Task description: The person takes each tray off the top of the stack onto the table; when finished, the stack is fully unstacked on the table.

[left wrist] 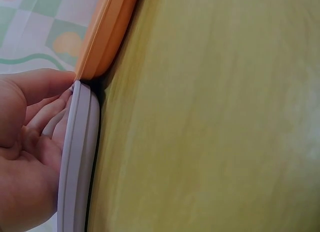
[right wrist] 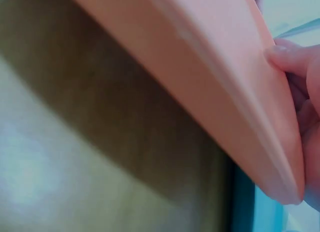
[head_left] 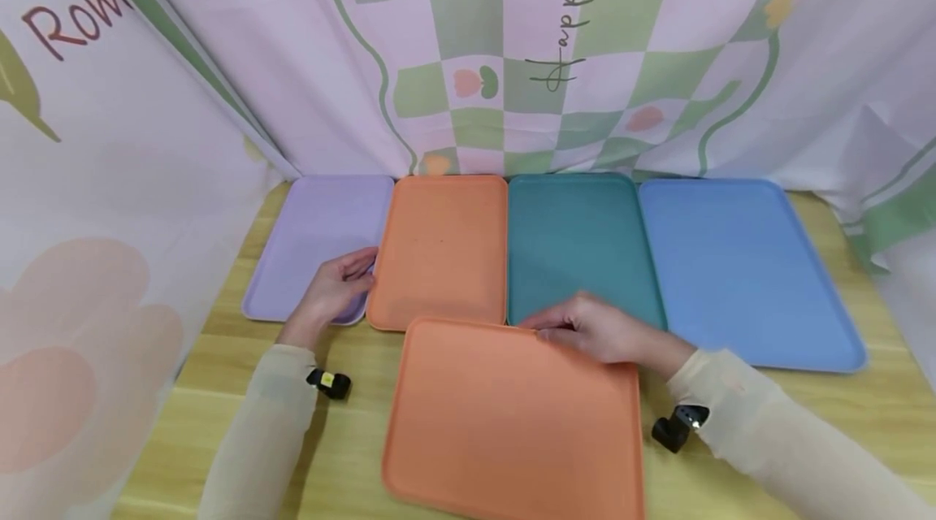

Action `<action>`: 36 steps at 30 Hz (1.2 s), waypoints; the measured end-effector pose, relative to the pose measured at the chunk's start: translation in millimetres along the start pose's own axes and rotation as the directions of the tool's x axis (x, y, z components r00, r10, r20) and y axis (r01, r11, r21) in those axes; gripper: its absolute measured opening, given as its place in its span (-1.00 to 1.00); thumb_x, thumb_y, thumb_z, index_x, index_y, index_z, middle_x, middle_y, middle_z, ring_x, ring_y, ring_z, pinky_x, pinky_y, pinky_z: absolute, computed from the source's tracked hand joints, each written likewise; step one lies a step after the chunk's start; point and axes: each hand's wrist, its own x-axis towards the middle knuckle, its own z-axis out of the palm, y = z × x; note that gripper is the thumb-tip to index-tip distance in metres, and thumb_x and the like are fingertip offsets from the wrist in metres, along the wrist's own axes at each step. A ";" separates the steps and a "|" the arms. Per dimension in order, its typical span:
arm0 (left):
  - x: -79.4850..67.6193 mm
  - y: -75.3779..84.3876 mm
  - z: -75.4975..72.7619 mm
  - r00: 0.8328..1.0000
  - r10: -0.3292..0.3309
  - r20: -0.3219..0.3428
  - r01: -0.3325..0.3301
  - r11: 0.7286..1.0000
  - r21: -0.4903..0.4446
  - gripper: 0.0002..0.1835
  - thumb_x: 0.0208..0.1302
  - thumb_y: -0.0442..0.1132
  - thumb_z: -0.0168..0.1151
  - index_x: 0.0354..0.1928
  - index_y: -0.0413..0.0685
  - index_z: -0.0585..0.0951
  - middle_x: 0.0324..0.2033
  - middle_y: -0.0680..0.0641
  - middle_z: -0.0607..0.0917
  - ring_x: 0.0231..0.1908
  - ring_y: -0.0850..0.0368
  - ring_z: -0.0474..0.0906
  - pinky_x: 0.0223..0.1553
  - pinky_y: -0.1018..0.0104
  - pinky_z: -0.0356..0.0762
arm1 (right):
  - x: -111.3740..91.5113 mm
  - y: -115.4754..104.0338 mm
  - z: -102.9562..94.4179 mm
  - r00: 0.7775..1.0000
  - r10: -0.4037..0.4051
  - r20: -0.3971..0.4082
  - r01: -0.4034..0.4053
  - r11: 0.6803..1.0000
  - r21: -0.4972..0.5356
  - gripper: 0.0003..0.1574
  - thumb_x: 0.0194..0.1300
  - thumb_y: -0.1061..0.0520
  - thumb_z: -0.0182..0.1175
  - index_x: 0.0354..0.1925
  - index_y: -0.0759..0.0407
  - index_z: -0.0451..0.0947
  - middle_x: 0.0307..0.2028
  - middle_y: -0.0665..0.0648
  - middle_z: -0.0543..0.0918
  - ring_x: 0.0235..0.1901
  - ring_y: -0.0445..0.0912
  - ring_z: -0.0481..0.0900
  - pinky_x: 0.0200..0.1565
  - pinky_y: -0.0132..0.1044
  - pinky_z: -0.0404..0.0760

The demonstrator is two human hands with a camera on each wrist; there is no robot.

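Note:
My right hand (head_left: 595,329) pinches the far rim of an orange tray (head_left: 512,422) in the foreground, thumb on the upper side. The right wrist view shows this tray (right wrist: 200,91) tilted above the table, its shadow beneath. My left hand (head_left: 332,292) reaches over the purple tray (head_left: 322,236), fingertips at the left edge of a second orange tray (head_left: 442,252) in the back row. In the left wrist view the left thumb (left wrist: 47,84) meets the corner where this orange tray (left wrist: 107,36) and the purple tray's rim (left wrist: 80,157) come together; the other fingers lie over the purple tray.
Right of the back orange tray lie a teal tray (head_left: 581,244) and a larger blue tray (head_left: 746,268), side by side on the wooden table (head_left: 351,455). A patterned curtain (head_left: 468,49) hangs behind the row, and printed cloth (head_left: 95,203) covers the left side.

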 end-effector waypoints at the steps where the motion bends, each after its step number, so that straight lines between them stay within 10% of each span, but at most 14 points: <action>1: -0.1 0.1 0.0 1.000 0.000 -0.002 0.000 1.000 0.003 -0.35 0.54 -0.48 0.17 0.61 -0.31 0.32 0.58 -0.33 0.36 0.63 -0.20 0.26 0.60 0.07 0.32 | -0.7 0.3 1.8 1.000 -0.014 -0.003 0.013 1.000 -0.008 -0.65 0.56 0.29 0.25 0.18 0.09 0.80 0.06 0.08 0.87 0.08 -0.10 0.82 -0.01 -0.33 0.80; 9: -0.6 0.2 -0.2 1.000 -0.002 -0.004 0.002 1.000 0.004 -0.35 0.53 -0.48 0.18 0.61 -0.30 0.33 0.58 -0.33 0.37 0.63 -0.20 0.27 0.60 0.05 0.32 | -5.1 1.2 15.2 0.993 -0.098 -0.071 0.089 0.989 -0.114 -0.60 0.47 0.39 0.30 0.17 0.12 0.80 0.05 0.11 0.87 0.04 0.00 0.85 -0.02 -0.21 0.86; 20: -2.1 1.8 -0.6 1.000 -0.001 0.005 0.001 1.000 -0.006 -0.35 0.54 -0.48 0.17 0.61 -0.31 0.33 0.59 -0.34 0.36 0.63 -0.21 0.25 0.59 0.09 0.35 | -10.2 2.6 33.3 0.969 -0.148 -0.196 0.110 0.975 -0.194 -0.59 0.35 0.43 0.40 0.10 0.14 0.83 -0.04 0.13 0.90 -0.15 -0.06 0.90 -0.24 -0.53 0.73; 36: -2.3 2.9 0.5 1.000 -0.006 0.011 0.006 1.000 -0.011 -0.35 0.55 -0.49 0.17 0.61 -0.31 0.32 0.59 -0.35 0.34 0.64 -0.22 0.23 0.59 0.07 0.34 | -11.1 -10.4 45.6 0.963 -0.073 -0.258 -0.004 0.958 -0.286 -0.59 0.39 0.37 0.40 0.14 0.12 0.81 -0.01 0.10 0.89 -0.07 0.00 0.89 -0.11 -0.14 0.88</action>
